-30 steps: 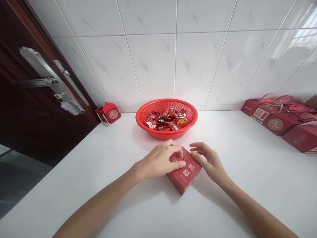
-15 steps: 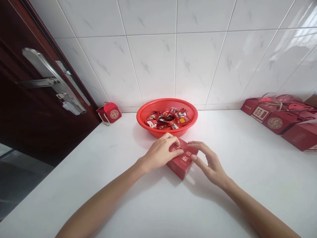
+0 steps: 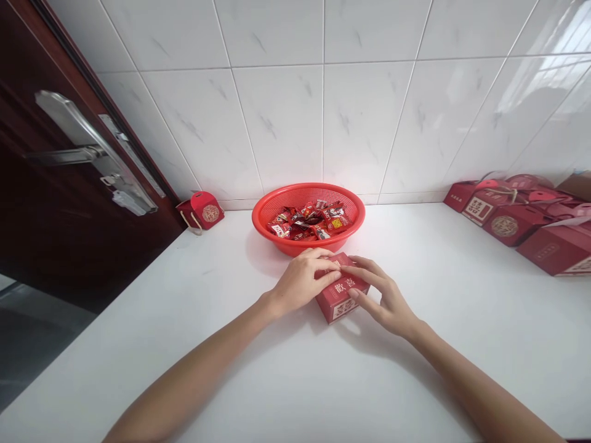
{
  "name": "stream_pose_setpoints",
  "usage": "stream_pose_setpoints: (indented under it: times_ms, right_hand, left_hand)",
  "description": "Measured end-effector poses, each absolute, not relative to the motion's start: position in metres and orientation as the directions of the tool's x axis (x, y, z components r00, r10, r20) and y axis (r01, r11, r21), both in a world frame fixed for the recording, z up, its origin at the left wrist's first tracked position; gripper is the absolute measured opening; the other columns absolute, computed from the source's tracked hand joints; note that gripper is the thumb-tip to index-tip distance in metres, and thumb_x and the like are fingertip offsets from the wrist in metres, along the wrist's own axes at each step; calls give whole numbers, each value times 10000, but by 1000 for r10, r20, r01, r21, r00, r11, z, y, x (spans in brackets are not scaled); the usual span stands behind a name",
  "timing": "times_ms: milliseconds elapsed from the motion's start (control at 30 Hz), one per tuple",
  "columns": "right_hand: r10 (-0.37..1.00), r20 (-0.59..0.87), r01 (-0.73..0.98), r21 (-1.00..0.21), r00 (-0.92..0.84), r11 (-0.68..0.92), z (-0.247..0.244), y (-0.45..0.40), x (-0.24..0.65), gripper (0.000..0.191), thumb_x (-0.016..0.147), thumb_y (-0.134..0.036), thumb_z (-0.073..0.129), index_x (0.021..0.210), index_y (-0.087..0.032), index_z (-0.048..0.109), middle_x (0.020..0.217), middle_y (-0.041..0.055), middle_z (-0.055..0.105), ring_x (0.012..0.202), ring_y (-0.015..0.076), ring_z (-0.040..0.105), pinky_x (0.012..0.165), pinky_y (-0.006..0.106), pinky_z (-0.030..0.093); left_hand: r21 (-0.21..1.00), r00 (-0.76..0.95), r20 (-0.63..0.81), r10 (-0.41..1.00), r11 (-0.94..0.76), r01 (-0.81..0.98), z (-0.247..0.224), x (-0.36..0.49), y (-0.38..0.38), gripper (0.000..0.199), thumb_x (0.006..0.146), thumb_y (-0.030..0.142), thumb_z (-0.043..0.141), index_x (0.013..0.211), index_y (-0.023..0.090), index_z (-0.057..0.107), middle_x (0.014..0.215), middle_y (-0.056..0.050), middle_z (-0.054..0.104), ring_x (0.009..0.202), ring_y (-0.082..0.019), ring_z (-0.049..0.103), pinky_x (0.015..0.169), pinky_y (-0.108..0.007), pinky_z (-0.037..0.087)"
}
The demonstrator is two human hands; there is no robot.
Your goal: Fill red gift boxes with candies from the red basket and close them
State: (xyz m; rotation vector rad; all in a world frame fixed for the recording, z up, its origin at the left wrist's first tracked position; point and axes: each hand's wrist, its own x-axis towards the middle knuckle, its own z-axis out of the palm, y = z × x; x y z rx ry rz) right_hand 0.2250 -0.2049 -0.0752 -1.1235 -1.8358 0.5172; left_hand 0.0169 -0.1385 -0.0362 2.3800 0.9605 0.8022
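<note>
A red gift box [image 3: 345, 284] with white lettering on top rests on the white table [image 3: 295, 381], set at an angle in front of me. From the left, my left hand [image 3: 307, 278] curls over its top, thumb and fingers closed on its upper part. On the right side, my right hand [image 3: 381, 295] grips the box too, its forefinger reaching over the top and its thumb at the near upper edge. The hands hide part of the lid. Just behind the box stands a red plastic colander [image 3: 261, 224] holding several red-wrapped sweets [image 3: 318, 218].
A small red box with a cord handle [image 3: 202, 211] stands at the back left, near a dark red door [image 3: 28, 215] with a metal handle. Several red gift boxes [image 3: 512, 227] are grouped at the right against the tiled wall [image 3: 277, 123].
The box has turned on the table, so its patterned end now faces me more. My right fingers have moved left, further onto its top. The view has shifted slightly.
</note>
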Motion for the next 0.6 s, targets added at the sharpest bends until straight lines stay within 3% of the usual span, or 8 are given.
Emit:
stream_pose_setpoints:
  times_ms: [267,500,600]
  right_hand:
    - [867,458,473,-730,-197,493,-78,-198,232,419,929,-490,636,1299,-300,687,1478,124,526,1364,324,515,1113,525,456]
    - [858,470,485,-712,-206,507,-78,-196,233,422,920,-504,642,1287,-301,691,1467,124,538,1356,324,525,1102,529,466]
    - [847,482,499,-690,-223,524,-78,-195,234,427,933,-491,625,1305,-287,676,1461,136,534,1348,315,532,1097,517,475]
  left_hand:
    - [590,544,519,659,-737,330,-55,19,-138,250,953,330,580,1009,206,790,1240,-87,710,1153,-240,624,1025,-421,501]
    - [528,548,639,540,-826,198,-82,14,-137,539,807,538,681,1182,151,700,1394,-178,585,1207,-323,566,1061,-535,449]
    - [496,536,665,520,-844,202,-89,16,-138,578,767,534,702,1202,154,667,1400,-189,550,1258,-347,539,1072,-546,438]
